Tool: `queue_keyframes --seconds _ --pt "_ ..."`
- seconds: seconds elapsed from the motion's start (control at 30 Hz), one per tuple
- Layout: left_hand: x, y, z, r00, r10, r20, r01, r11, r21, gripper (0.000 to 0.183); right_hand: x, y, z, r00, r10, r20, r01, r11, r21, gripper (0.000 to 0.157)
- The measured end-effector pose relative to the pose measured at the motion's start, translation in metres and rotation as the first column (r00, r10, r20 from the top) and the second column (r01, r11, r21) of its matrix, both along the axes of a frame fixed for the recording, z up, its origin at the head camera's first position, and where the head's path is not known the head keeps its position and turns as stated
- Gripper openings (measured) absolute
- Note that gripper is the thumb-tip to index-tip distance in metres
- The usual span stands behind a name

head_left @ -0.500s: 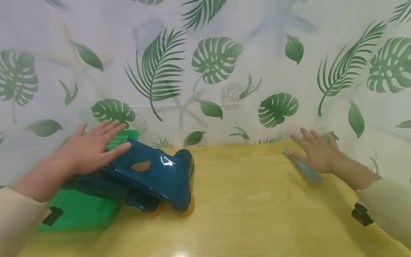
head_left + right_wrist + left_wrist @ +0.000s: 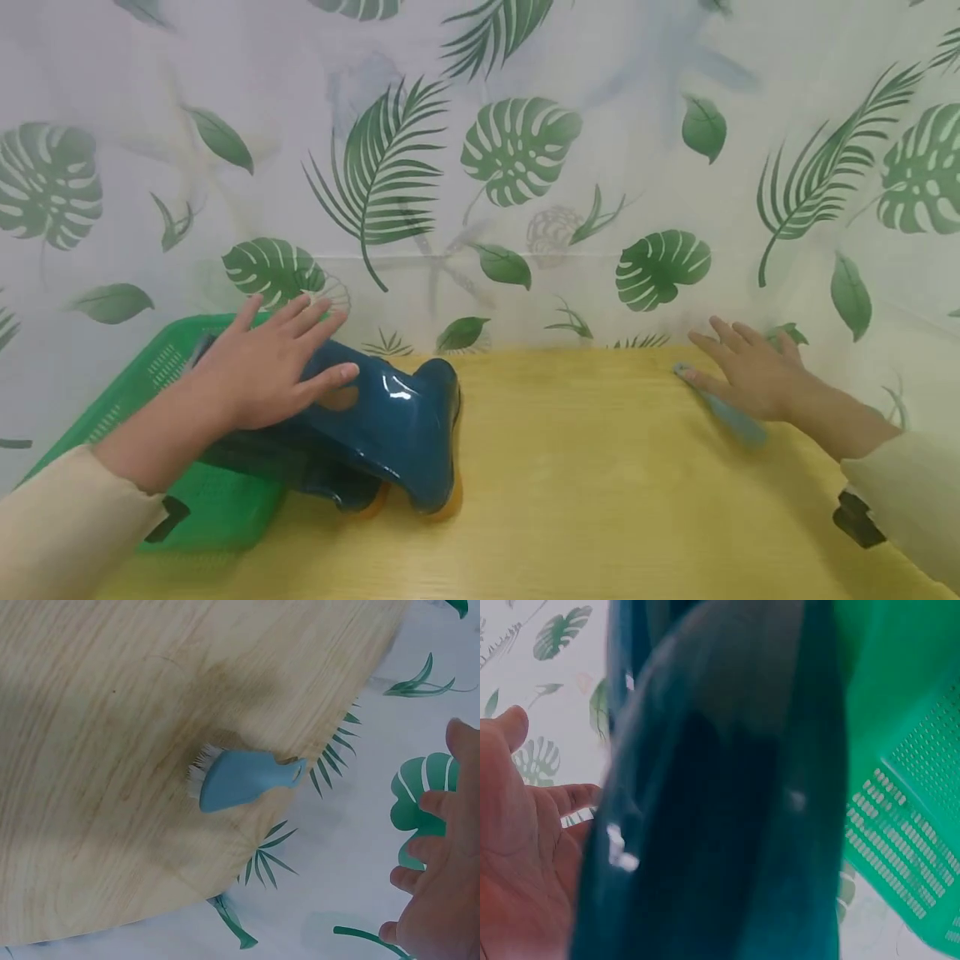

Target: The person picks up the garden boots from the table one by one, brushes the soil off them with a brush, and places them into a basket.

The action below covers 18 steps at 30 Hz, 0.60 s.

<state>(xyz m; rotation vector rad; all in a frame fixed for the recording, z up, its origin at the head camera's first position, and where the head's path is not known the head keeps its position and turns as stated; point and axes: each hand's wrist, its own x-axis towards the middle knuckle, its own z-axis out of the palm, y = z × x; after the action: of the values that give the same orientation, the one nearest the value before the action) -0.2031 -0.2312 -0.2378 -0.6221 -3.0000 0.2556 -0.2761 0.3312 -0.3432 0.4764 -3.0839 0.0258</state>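
Glossy dark blue boots [image 2: 408,425] lie in a pair over the green basket [image 2: 247,517], feet jutting past its side above the table [image 2: 570,475]. Your left hand [image 2: 273,367] is spread flat over their shafts, holding nothing; whether it touches them you cannot tell. Your right hand [image 2: 757,379], fingers also spread, hovers empty above the blue brush [image 2: 240,778]. A knock to those overhanging feet could tip the basket or slide a boot off. A nudge could send the brush over the far edge, where its handle points. Your widest room for moving lies between boots and brush; behind, patterned cloth [image 2: 585,50] limits reach.
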Motion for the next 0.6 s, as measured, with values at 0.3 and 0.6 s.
queue_keyframes --seconds 0.3,0.6 --pt "0.010 0.017 -0.033 0.998 -0.042 0.041 0.039 0.997 0.071 0.075 0.013 0.008 -0.020 0.998 -0.036 0.056 0.035 0.999 0.018 0.073" --pt "0.002 0.022 -0.040 0.999 -0.041 0.028 0.039 0.998 0.043 0.071 0.009 0.011 -0.046 0.999 -0.034 -0.025 0.035 0.999 0.037 0.066"
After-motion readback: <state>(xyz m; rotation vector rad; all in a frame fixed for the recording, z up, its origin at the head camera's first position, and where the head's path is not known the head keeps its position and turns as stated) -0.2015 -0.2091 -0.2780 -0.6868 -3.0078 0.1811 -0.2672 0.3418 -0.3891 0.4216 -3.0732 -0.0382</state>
